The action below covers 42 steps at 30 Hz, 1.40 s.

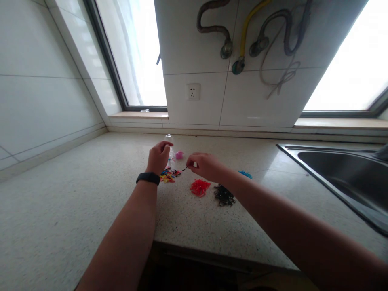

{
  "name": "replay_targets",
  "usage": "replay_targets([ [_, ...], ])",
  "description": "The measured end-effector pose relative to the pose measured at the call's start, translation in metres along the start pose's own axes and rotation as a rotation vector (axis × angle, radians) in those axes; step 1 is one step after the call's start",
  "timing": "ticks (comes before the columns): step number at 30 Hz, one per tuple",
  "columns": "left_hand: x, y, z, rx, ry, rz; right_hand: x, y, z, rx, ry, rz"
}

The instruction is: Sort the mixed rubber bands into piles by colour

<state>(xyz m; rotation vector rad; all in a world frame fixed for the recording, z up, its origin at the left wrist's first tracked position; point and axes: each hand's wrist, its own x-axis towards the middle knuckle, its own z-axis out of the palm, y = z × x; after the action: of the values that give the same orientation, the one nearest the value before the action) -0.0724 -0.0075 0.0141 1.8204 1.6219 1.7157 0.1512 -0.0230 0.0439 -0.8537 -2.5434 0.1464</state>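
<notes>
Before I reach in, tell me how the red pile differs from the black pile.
The red pile is bright, the black pile dark. The red pile lies nearer the mixed-colour pile, the black pile nearer the sink. Both are loose heaps of small pieces.

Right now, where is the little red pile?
In the head view, the red pile lies on the counter, between the multicoloured pile on its left and the black pile on its right.
</notes>
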Motion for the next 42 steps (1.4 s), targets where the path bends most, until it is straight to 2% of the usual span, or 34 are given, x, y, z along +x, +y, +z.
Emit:
replay_targets([
  [4,-0.001,0.001,0.000,0.020,-0.032,0.014,-0.035,0.011,-0.020,0.219,0.067,0.102],
  [8,-0.006,0.008,0.001,0.120,-0.155,0.083,-0.073,0.024,-0.035,0.402,0.164,0.270],
  [11,-0.009,0.014,0.003,0.183,-0.244,0.123,-0.097,0.034,-0.038,0.550,0.255,0.351],
  [15,-0.011,0.015,0.005,0.230,-0.279,0.152,-0.114,0.042,-0.038,0.705,0.361,0.429],
  [19,-0.010,0.014,0.003,0.264,-0.278,0.187,-0.120,0.043,-0.043,0.699,0.394,0.384],
  [23,-0.012,0.016,0.003,0.278,-0.318,0.173,-0.124,0.043,-0.050,0.588,0.338,0.329],
  [29,-0.013,0.014,0.006,0.286,-0.340,0.168,-0.123,0.046,-0.042,0.186,0.067,0.168],
  [33,-0.011,0.010,0.007,0.314,-0.344,0.176,-0.119,0.046,-0.034,0.053,-0.073,0.092],
  [42,-0.013,0.019,0.004,0.342,-0.414,0.134,-0.114,0.042,-0.029,-0.058,-0.149,0.033],
])
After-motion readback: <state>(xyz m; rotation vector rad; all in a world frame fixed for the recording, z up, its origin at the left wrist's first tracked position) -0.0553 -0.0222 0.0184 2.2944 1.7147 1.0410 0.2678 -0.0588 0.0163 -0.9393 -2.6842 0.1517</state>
